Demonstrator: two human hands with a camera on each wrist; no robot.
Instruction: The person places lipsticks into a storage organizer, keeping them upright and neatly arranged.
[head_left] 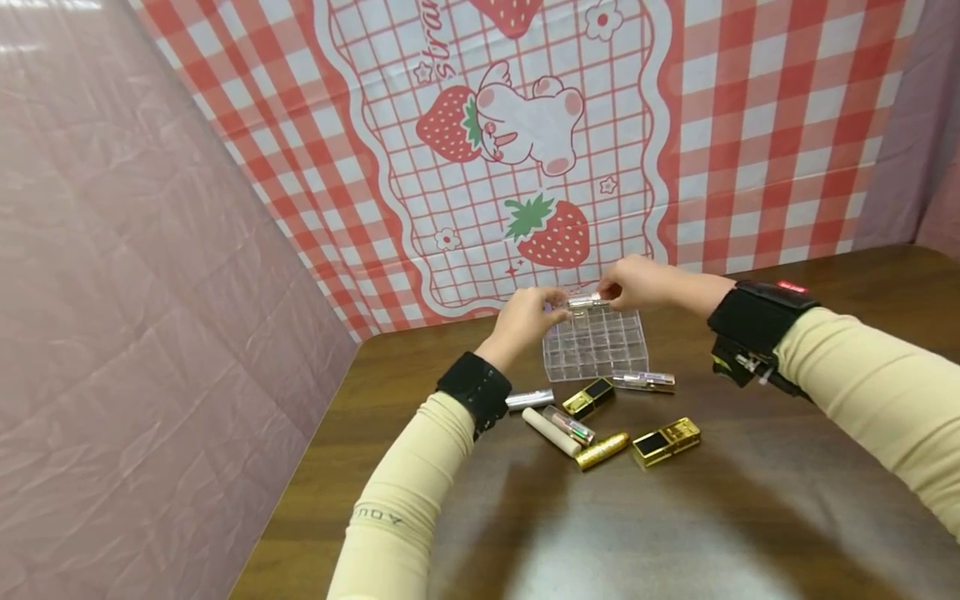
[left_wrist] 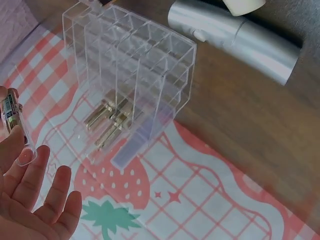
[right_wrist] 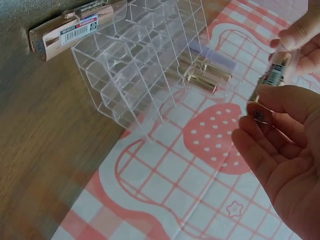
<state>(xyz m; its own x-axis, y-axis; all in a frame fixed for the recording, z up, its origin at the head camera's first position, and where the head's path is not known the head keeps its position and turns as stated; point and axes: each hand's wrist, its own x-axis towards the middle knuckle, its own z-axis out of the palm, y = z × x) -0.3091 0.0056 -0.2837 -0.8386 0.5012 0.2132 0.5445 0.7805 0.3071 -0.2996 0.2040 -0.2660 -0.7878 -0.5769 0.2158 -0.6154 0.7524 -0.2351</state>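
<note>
Above the back of a clear compartment organizer (head_left: pixel 596 350), both hands hold one lipstick tube (head_left: pixel 585 302) lying roughly level. My left hand (head_left: pixel 525 321) pinches its clear end; in the left wrist view the other fingers of that left hand (left_wrist: pixel 42 200) are spread loosely. At the opposite, rose-gold end, my right hand (head_left: pixel 637 283) grips with thumb and fingers. A barcode label shows on the tube (right_wrist: pixel 271 75) in the right wrist view. Gold-coloured tubes (left_wrist: pixel 107 122) and a lavender one (left_wrist: pixel 137 142) stand in the organizer's compartments on the backdrop side.
In front of the organizer lie a silver tube (head_left: pixel 530 400), black-and-gold cases (head_left: pixel 588 398) (head_left: pixel 667 442), a cream tube (head_left: pixel 551 431), a clear-capped tube (head_left: pixel 572 426), a gold tube (head_left: pixel 603 452) and a rose-gold tube (head_left: pixel 643 382). A checkered strawberry cloth (head_left: pixel 555 237) hangs behind.
</note>
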